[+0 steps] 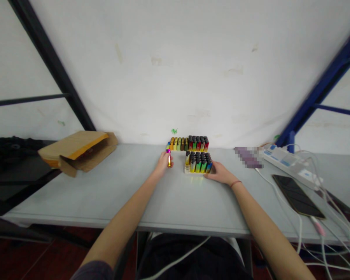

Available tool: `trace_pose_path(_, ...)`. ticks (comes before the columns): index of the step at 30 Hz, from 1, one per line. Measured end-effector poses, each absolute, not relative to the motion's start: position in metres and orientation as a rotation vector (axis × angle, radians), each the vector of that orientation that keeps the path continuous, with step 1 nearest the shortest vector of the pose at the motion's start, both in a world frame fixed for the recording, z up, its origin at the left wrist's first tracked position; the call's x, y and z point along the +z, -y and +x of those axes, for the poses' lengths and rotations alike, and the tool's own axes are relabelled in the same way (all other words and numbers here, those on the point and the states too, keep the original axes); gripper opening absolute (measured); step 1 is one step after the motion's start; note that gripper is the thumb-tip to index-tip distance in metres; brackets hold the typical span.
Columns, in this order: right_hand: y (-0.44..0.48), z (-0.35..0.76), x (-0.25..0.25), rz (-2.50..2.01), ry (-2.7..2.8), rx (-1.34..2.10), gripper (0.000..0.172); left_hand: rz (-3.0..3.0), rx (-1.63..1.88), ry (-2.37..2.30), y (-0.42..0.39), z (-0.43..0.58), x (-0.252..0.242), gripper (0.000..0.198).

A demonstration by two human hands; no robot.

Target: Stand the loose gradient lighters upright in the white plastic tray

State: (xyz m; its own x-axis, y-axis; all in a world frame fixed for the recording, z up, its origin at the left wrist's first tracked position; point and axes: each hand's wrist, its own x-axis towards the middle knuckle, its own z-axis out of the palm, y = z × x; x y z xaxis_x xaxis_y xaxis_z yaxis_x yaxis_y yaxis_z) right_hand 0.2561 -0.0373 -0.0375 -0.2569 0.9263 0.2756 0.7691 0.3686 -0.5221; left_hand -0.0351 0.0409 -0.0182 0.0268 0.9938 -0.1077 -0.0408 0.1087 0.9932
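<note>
My left hand [162,163] grips a shiny purple and gold lighter [169,159], held upright just left of the rack. A clear rack [194,172] stands on the table with rows of black-topped lighters [198,162] in several colours. At the rack's left end, some slots hold no lighter. My right hand [221,174] is closed around the rack's right side, thumb near its front corner. Behind the rack is another block of lighters: yellow to dark ones [178,144] on the left, black-topped red and green ones [198,143] on the right.
An opened cardboard box [78,149] lies at the left on the grey table [175,202]. To the right are a black phone [298,195], a white power strip [291,165], loose cables and a blurred-out item [249,157]. A white wall [175,70] rises behind.
</note>
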Motion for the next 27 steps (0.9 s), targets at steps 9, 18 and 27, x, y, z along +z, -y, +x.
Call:
trace_pose_path(9,0.037,0.257,-0.036,-1.47,2.104,0.393,0.052,1.08,1.242,-1.023,-0.021,-0.025,-0.023,0.029)
trace_pose_path(18,0.037,0.257,-0.037,-1.515,2.099,0.372,0.054,1.15,1.224,-1.033,-0.02,-0.022,-0.024,0.049)
trace_pose_path(27,0.038,0.257,-0.037,-1.523,2.071,0.363,0.05,0.926,1.162,-1.13,-0.019,-0.022,-0.019,0.053)
